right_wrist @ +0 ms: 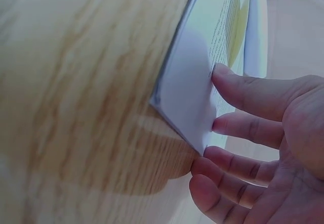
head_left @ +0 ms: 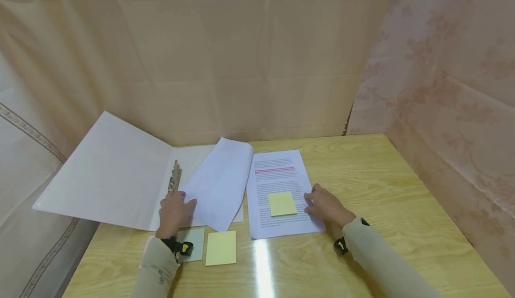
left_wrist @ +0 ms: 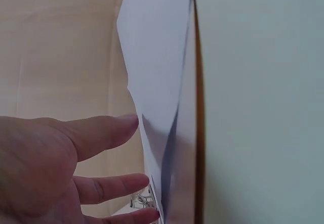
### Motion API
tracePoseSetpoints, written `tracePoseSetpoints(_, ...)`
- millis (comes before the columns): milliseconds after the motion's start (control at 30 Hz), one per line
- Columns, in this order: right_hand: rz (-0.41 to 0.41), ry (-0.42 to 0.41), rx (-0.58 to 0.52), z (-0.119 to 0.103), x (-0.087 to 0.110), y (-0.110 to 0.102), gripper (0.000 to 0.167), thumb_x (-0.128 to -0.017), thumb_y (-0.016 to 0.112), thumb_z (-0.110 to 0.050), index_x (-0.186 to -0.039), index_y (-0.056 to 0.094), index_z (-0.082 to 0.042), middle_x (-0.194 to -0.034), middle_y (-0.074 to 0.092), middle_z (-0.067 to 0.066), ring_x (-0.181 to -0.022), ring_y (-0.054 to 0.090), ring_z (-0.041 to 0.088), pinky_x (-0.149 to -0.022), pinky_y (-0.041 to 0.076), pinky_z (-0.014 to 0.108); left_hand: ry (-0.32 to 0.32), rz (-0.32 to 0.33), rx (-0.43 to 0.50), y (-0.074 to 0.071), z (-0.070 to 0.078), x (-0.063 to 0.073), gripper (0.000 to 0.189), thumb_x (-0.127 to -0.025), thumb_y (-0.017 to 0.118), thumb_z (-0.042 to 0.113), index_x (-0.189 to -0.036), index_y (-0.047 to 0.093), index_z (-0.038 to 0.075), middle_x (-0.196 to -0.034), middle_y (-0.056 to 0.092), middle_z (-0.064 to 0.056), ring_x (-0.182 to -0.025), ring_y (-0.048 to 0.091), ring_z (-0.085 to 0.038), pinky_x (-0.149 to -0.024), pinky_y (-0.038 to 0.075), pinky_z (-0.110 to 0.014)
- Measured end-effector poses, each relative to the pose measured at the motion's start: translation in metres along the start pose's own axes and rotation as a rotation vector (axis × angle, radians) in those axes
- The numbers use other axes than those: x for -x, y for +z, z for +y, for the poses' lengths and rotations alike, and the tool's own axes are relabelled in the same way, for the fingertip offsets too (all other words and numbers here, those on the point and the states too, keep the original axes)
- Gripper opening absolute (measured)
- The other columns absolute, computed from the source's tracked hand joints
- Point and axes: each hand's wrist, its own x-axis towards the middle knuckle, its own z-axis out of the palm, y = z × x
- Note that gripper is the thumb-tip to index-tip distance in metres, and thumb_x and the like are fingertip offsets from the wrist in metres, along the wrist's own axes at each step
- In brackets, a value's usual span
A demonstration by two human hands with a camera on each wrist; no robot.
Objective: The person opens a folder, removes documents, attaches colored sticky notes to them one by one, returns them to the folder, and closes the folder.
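A white binder point(head_left: 114, 170) lies spread at the left, with a metal clip mechanism point(head_left: 175, 177) along its spine. My left hand point(head_left: 174, 211) rests at the clip and the near left edge of a curved blank sheet point(head_left: 219, 182). In the left wrist view its thumb and fingers point(left_wrist: 109, 188) reach straight toward that sheet. To the right lies a printed stack of paper point(head_left: 275, 175) with a pink highlighted line and a yellow sticky-note pad point(head_left: 282, 203) on it. My right hand point(head_left: 327, 205) touches the stack's right edge, fingers point(right_wrist: 248, 128) loosely extended.
In front of the binder lie a second yellow sticky-note pad point(head_left: 221, 248), a pale green pad point(head_left: 194, 244) and a pink one point(head_left: 147, 247) mostly hidden by the left sleeve. The wooden table point(head_left: 402, 226) meets a beige curtain point(head_left: 241, 65) at the back.
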Motion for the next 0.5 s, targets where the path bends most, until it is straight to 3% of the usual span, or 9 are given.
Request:
tracePoseSetpoints(300,0.004,0.000,-0.003,0.000,0.001,0.001,0.051,-0.086,0.073,-0.022,-0.130,0.060,0.000,-0.111,0.053,0.015,-0.087,0.050,0.020,-0.078,0.047,0.035,-0.009,-0.021,-0.054,-0.006,-0.007,0.004,0.071,-0.087,0.065,0.041,-0.134,0.045,-0.009,-0.129,0.046,-0.038,-0.117,0.043,-0.055,-0.091,0.040,-0.063)
tracePoseSetpoints(500,0.015,-0.009,-0.014,-0.001,0.002,-0.001,0.051,-0.086,0.074,-0.022,-0.129,0.060,0.001,-0.110,0.053,0.015,-0.087,0.049,0.020,-0.078,0.046,0.036,-0.001,-0.041,-0.084,-0.006,-0.012,-0.001,0.077,-0.085,0.068,0.044,-0.136,0.043,-0.008,-0.128,0.043,-0.041,-0.116,0.041,-0.055,-0.091,0.039,-0.063)
